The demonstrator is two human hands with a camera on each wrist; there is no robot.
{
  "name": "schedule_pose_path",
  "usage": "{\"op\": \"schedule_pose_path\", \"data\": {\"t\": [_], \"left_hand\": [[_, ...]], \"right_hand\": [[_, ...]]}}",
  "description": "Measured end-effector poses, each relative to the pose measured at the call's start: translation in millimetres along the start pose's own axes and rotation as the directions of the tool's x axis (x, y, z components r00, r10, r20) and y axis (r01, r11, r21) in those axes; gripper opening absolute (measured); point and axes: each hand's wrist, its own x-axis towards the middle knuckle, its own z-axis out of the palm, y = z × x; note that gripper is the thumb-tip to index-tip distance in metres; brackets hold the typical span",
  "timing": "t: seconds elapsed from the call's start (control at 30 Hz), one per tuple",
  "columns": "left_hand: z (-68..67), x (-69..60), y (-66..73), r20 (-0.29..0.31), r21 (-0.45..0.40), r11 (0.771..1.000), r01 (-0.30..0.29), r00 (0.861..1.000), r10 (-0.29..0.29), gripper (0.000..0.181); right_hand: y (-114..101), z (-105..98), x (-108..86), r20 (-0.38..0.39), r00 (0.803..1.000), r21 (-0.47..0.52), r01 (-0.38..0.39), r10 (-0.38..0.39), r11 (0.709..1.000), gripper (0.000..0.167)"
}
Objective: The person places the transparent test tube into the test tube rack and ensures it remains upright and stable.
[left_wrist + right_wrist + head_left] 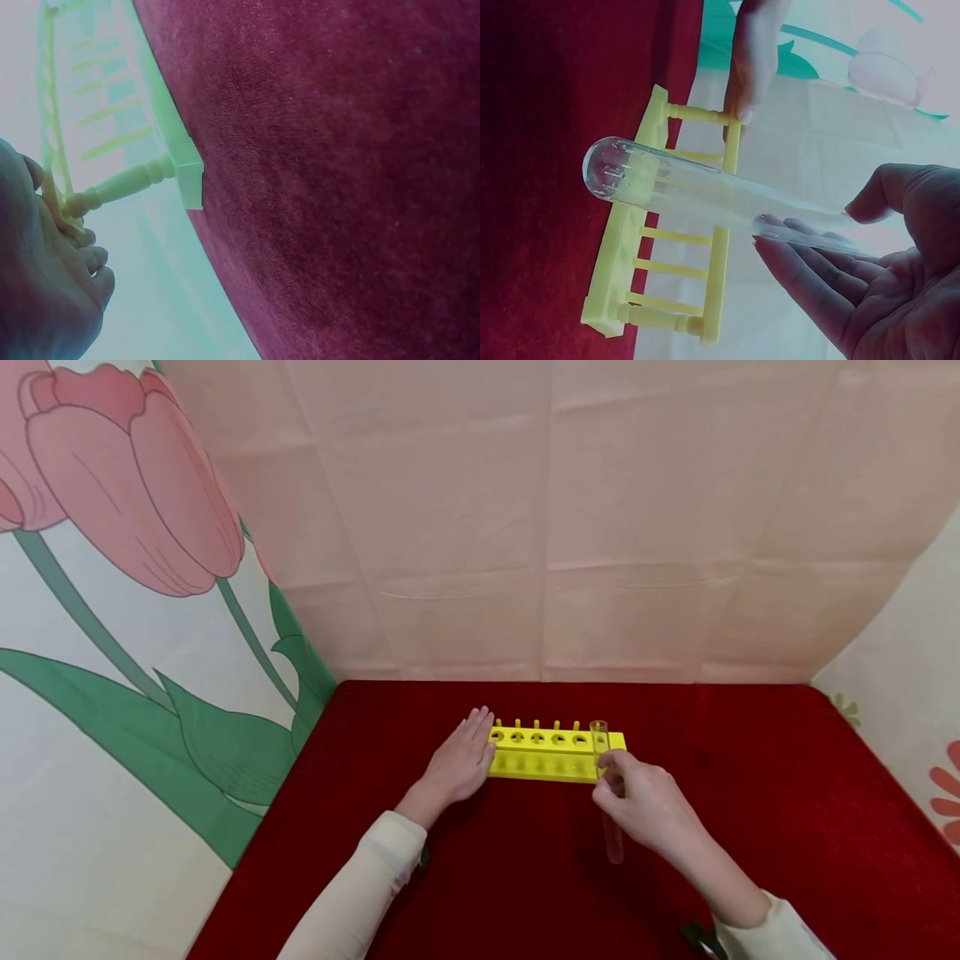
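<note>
Rack, head view: yellow, plastic-looking rack with a row of round holes [547, 766], set on a dark red cloth-covered desk [517, 877].
Tube, head view: clear, round-bottomed test tube [612, 839], glass or plastic not told; in front of the rack's right end, rim up, round end toward the person's side.
Tube risk: smooth wall; a loose pinch could let it swivel or slip down, striking the desk before the rack.
Right hand, head view: bare right hand [651, 800] on the person's side of the rack's right end; knuckles up, fingers bent, narrow pinch on the tube partway along.
Left hand, head view: bare left hand [459, 764] at the rack's left end; fingers straight, close together, grasping nothing.
Rack risk: a hard push from that side could slide it over the cloth; too light a touch, and a knock from the tube could shift it.
End post, left wrist view: turned yellow post [124, 185] between the rack's top and base; left fingers by its upper end, exact contact washed out by glare.
Round end, right wrist view: crosses in front of the rack's base; touching or apart, cannot tell.
Round end risk: could catch the rack's top edge; cause, the tilt and a see-through wall that is hard to judge.
Right fingers, right wrist view: thumb one side, fingertips opposite, tube between.
</note>
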Motion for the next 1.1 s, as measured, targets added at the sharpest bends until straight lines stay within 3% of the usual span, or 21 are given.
{"op": "schedule_pose_path", "data": {"t": [0.2, 0.67, 1.1], "left_hand": [[0.5, -0.1, -0.3, -0.006, 0.001, 1.0, -0.003, 1.0, 0.003, 0.06], [0.9, 0.0, -0.8, -0.007, 0.01, 1.0, -0.006, 1.0, 0.007, 0.06], [0.5, -0.3, -0.4, -0.01, 0.006, 1.0, -0.006, 1.0, 0.006, 0.059]], "right_hand": [[-1, 0, 2.9, -0.045, 0.998, 0.011, 0.047, -0.046, 0.999, 0.03], [-6, -1, 6.8, -0.086, 0.993, 0.029, 0.079, -0.076, 0.996, 0.026], [-11, -2, 11.3, -0.085, 0.993, 0.039, 0.082, -0.079, 0.996, 0.029]]}}
